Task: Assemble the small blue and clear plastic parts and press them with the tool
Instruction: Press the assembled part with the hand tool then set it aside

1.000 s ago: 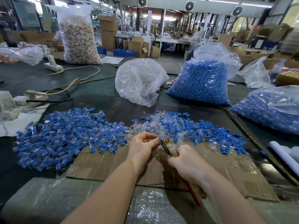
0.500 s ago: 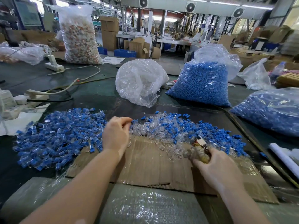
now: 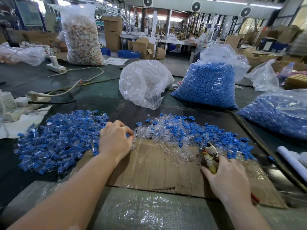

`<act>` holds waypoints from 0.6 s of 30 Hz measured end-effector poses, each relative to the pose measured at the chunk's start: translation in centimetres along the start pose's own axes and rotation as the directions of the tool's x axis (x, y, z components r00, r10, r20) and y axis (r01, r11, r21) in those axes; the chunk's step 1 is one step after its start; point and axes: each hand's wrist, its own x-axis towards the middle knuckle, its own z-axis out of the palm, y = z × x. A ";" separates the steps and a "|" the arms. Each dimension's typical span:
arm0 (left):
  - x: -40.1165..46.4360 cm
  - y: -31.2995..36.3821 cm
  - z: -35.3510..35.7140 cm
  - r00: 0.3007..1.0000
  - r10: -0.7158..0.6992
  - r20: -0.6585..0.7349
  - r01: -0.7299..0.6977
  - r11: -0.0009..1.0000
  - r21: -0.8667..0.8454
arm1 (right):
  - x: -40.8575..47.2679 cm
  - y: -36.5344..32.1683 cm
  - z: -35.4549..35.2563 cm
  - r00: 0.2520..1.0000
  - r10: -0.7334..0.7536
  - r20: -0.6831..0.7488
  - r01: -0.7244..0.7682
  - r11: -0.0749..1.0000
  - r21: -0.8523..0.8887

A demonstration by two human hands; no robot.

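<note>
Farthest left, on the dark green table mat (image 3: 99, 100), lies a broad heap of assembled blue-and-clear plastic pieces (image 3: 58, 138), small, hard-looking and probably very light, the kind of thing that scatters at a nudge. The left hand (image 3: 114, 141) rests at that heap's right edge, over the corner of the flattened brown cardboard sheet (image 3: 157, 166); its fingertips (image 3: 129, 136) are curled together as if pinching, but whether a part sits between them cannot be told. Just right of it spreads the mixed pile of loose clear plastic shells and blue plastic inserts (image 3: 182, 135), still unjoined. The clear shells look thin, glossy and likely slippery, so a fingertip pinch across the body should hold better than a grab at the pile; they may crack under a careless squeeze. The blue inserts seem stiffer and easier to see and pick. Further right, the right hand (image 3: 227, 176) is wrapped around the yellowish handles of a pair of metal pliers (image 3: 210, 155), whose nose lies among the clear shells at the pile's near edge. The pliers are rigid and should be held low on the handles for leverage when pressing.
</note>
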 end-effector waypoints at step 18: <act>0.1 1.4 0.4 0.983 0.101 0.153 -0.117 0.987 0.106 | 1.2 -0.3 -1.5 0.997 -0.051 -0.055 0.058 0.988 0.143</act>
